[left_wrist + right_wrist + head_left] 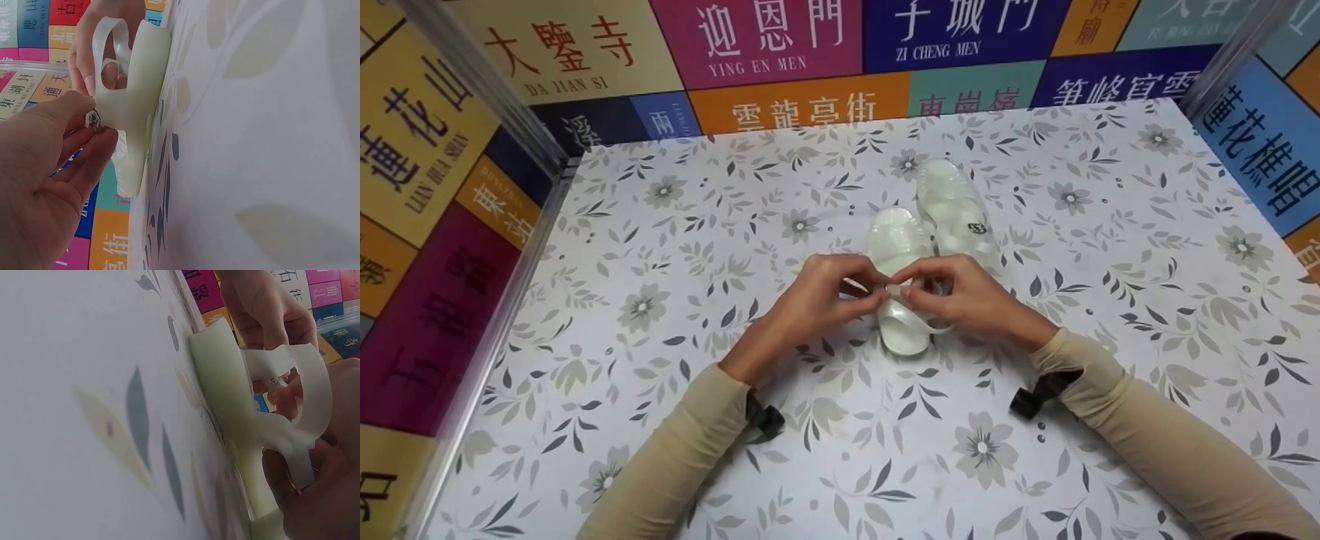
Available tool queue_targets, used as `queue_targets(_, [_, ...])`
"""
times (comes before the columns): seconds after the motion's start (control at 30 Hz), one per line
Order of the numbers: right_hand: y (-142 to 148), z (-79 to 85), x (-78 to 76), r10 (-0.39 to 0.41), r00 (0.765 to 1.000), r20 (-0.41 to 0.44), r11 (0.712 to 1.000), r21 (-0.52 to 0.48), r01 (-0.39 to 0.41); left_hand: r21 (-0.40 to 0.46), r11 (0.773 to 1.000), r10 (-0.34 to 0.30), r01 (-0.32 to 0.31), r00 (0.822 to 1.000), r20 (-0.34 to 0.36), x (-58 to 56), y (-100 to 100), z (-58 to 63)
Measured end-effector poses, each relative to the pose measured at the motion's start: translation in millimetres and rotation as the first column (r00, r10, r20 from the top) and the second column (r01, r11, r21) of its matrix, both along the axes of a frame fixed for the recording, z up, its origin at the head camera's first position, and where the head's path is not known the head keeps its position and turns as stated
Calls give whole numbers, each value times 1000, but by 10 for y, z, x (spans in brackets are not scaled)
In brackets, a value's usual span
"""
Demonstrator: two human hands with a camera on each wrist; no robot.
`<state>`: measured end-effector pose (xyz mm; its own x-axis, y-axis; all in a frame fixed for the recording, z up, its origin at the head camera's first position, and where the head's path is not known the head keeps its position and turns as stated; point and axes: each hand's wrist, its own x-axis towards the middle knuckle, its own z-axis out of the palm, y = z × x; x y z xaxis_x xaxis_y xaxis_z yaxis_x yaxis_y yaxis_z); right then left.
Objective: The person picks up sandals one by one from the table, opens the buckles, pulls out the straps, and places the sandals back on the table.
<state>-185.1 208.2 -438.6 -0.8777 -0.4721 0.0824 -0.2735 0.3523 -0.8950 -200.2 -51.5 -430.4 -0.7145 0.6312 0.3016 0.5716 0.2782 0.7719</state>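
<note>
A pale, whitish-green sandal (906,339) lies sole-down on the flowered table, its toe pointing away from me. Over its strap both hands meet, fingertips close together. My left hand (829,289) pinches a small metal piece, seemingly a buckle (94,119), at the strap's side between thumb and fingers. From the other side, my right hand (967,296) pinches the strap (301,464); its fingertips are partly hidden in the right wrist view. The matching sandal (949,191) lies just beyond and to the right, with a small dark ornament (977,228) on it.
A white tabletop (735,187) with a grey leaf and flower print spreads around the sandals. Colourful panels with Chinese lettering (780,37) stand along the back and both sides. A dark band (1046,390) is on each wrist.
</note>
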Motion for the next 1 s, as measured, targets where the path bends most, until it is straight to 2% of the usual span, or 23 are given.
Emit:
queue_targets(0.33, [-19,-5,2,-10,1000,-19,1000,-4,10,-9,1000,3,-3,1000,0,6,-12,-4])
queue_targets(0.6, [51,58,-16,12,992,-126,997,80,-1,0,1000,1,-1,1000,-3,2,-22,-6])
queue_targets(0.8, [90,79,-51,32,979,-199,996,84,-15,1,1000,3,-3,1000,-7,-1,-28,-7])
queue_targets(1.0, [88,111,-64,-28,973,-231,998,53,42,-21,999,25,-25,1000,-4,7,-44,-1])
